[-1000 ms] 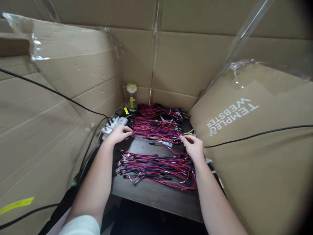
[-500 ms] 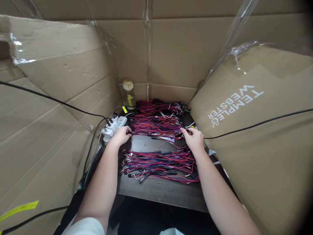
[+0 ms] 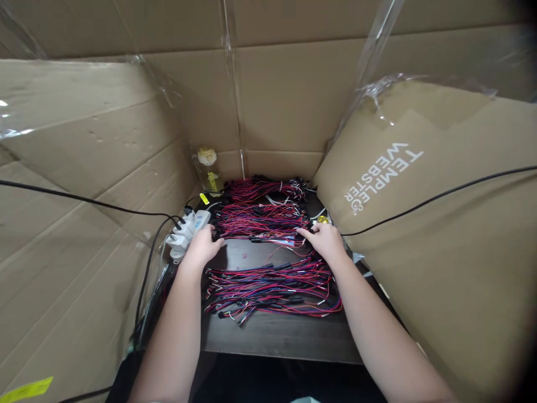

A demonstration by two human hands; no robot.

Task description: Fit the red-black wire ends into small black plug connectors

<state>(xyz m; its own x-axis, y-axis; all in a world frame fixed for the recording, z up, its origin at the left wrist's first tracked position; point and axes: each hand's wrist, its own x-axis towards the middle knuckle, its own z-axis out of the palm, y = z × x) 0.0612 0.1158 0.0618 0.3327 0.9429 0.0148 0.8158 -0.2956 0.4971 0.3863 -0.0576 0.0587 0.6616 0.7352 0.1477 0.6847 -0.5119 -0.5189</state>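
Note:
Red, blue and black wires with dark connectors lie in three bundles across the dark tabletop (image 3: 289, 338). At the left end of the middle wire bundle (image 3: 260, 219), my left hand (image 3: 202, 246) has its thumb in front and its fingers curled around the wire ends. My right hand (image 3: 327, 242) grips the opposite end, thumb pointing left along the wires; its other fingers are mostly hidden. Nearer to me, the front wire bundle (image 3: 272, 288) lies apart from both hands. Behind the middle one is the rear wire bundle (image 3: 260, 189).
A white power strip (image 3: 184, 238) with plugs stands beside my left hand. Cardboard walls (image 3: 277, 101) enclose the table at the back and sides. A black cable (image 3: 419, 208) crosses at the right. A roll of yellow tape (image 3: 323, 219) sits behind my right hand.
The camera view has shifted. Both hands stay at the ends of the middle wire bundle; the left fingers have spread from a tighter pinch, and the right thumb now reaches farther over the wires.

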